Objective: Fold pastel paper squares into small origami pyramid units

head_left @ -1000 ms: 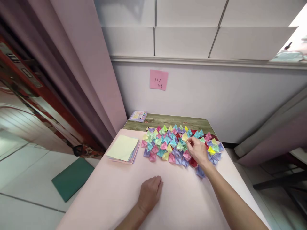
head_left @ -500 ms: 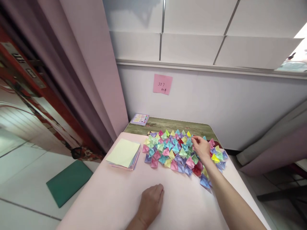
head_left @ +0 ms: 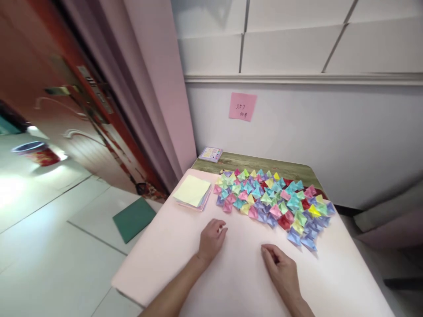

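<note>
A spread of several small folded paper pieces (head_left: 274, 198) in pink, blue, green, yellow, purple and red covers the far right part of the pale pink table (head_left: 165, 259). My left hand (head_left: 211, 237) rests on the table near its middle, fingers loosely curled, holding nothing. My right hand (head_left: 280, 268) lies on the table just in front of the folded pieces, fingers relaxed and slightly bent, with nothing in it. Left of the pieces lies a stack of square coloured paper sheets (head_left: 192, 192), a pale yellow sheet on top.
A small printed paper pack (head_left: 210, 154) sits at the table's far left corner on a wood-patterned strip. A pink sticky note (head_left: 242, 106) hangs on the white wall. Pink curtain to the left, a green pad (head_left: 134, 218) on the tiled floor.
My right hand has drawn back from the folded pieces to the bare table in front of them. The view has swung left. My left hand stays in place.
</note>
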